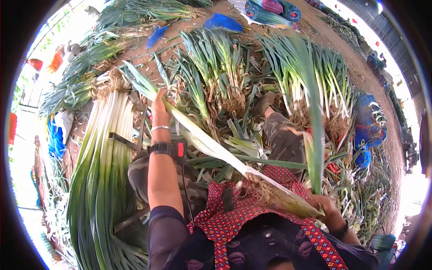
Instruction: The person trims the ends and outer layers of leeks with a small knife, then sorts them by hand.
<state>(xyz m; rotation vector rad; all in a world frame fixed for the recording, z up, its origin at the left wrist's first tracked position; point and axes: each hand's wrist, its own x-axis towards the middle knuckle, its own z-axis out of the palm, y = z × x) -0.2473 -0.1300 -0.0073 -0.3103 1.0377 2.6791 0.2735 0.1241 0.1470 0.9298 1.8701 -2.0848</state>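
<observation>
Gripping one leek (209,145) across the middle of the view, I have my left hand (160,108) at ten o'clock, fingers wrapped round it where the pale shaft meets the green top. From there the shaft slants down past the centre to its root tuft (264,191) between four and five o'clock, just above my red patterned apron (236,218). My right hand (321,205) sits at four o'clock, pinched on a long green leaf (317,148), whose blurred blade rises toward one o'clock; I cannot make out all of those fingertips. A pale sheath runs between the root end and that hand, though I cannot tell exactly how it joins the leaf.

At nine o'clock lies a big pile of leeks (96,166), roots toward ten, green ends trailing down to seven. A dark metal bar (122,141) juts beside it, near my left forearm. Beyond my knees, a bunch of leeks (213,65) shows at twelve, and another bunch (335,76) fans out at two, roots toward me. Blue cloth (222,22) lies on bare soil farther off at twelve, and rolled bundles (270,15) lie at one.
</observation>
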